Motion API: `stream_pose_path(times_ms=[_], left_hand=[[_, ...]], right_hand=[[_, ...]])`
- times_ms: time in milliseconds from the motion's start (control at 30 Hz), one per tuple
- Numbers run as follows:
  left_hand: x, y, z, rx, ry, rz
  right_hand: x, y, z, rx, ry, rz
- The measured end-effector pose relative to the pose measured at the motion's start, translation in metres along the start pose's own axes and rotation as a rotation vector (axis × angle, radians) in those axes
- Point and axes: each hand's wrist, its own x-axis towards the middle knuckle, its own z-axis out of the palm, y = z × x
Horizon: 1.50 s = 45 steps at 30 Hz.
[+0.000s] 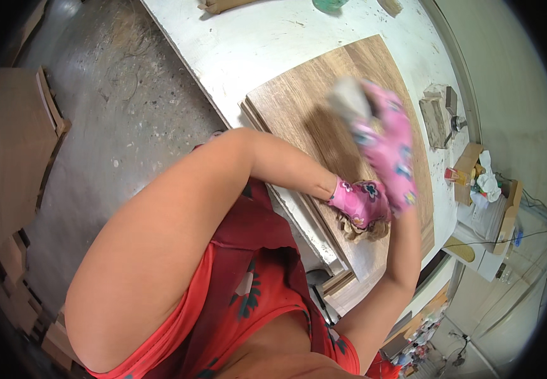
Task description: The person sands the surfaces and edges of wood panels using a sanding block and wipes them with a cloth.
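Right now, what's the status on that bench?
Left hand gloved, pressed on wood panel. Right hand grips blurred grey block over it. Nothing blocking.

pink floral-gloved hands: 2 (left hand [363,203], right hand [388,146]) | stacked brown wood-grain panels [324,107]: several, exact count hidden | white work surface [248,44]: 1 | small grey wooden blocks [436,120]: 2 | blurred grey sanding pad [349,98]: 1

Past the grip, on the far side of the white desk [254,44], lie small wood offcuts [438,117] with a dark metal piece beside them. Farther out stands an open cardboard box [472,167] stuffed with white rags and small bottles. Well away on the other side, across the grey concrete floor [128,107], stacked brown panels [11,151] lean.
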Motion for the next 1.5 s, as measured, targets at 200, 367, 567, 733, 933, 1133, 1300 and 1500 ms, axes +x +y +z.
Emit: stream_pose_path(times_ms=[200, 367, 567, 733, 933, 1133, 1300, 1500], left_hand=[[-0.012, -0.008, 0.011, -0.028, 0.221, 0.050], [-0.010, -0.016, 0.011, -0.069, 0.273, 0.064], [0.002, -0.029, 0.016, -0.115, 0.347, 0.081], [0.005, -0.012, -0.017, -0.036, 0.069, -0.047], [0.006, -0.033, 0.018, -0.351, 0.302, 0.054], [0.006, -0.032, 0.018, -0.385, 0.240, 0.063], [0.012, -0.021, -0.004, -0.156, 0.013, -0.042], [0.024, -0.009, -0.015, 0.000, -0.141, -0.104]], right_hand=[[0.061, -0.059, 0.088, -0.124, -0.339, -0.393], [0.060, -0.051, 0.090, -0.054, -0.313, -0.417], [0.095, 0.010, 0.065, -0.270, -0.265, -0.118], [0.161, 0.118, 0.034, -0.323, -0.020, 0.253], [0.189, 0.192, 0.014, -0.332, 0.198, 0.448], [0.180, 0.139, 0.027, -0.186, 0.086, 0.429], [0.166, 0.141, 0.020, -0.267, 0.111, 0.487], [0.058, 0.186, -0.008, -0.254, 0.187, 0.557]])
